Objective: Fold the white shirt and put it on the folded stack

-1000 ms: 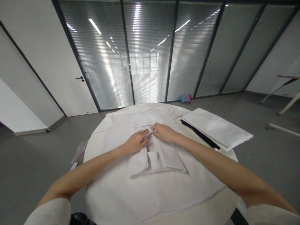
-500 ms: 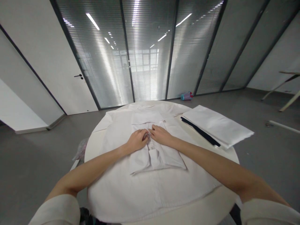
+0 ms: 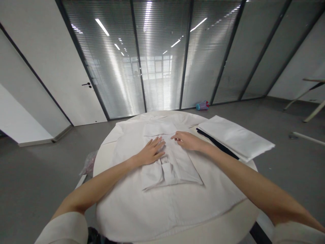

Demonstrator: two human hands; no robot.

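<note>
A white button-up shirt point(image 3: 162, 206) lies spread face down on a round white table point(image 3: 223, 234), its sleeves folded across the middle, with a cuff point(image 3: 166, 173) near the centre. My left hand point(image 3: 152, 151) rests flat on the shirt with its fingers spread, just beside the folded sleeves. My right hand point(image 3: 186, 140) lies to the right of it, fingertips on the cloth and holding nothing. A gap of shirt shows between my hands.
A folded white cloth point(image 3: 235, 137) with a black strip point(image 3: 217, 144) under its edge lies at the table's right side. A plastic bag point(image 3: 88, 163) sits beyond the left rim. A blue and pink bottle point(image 3: 202, 105) stands on the grey floor by a glass wall.
My hands, close together at the centre of the folded sleeves before, have separated. The right moved rightward and the left opened flat. The shirt looks unchanged.
</note>
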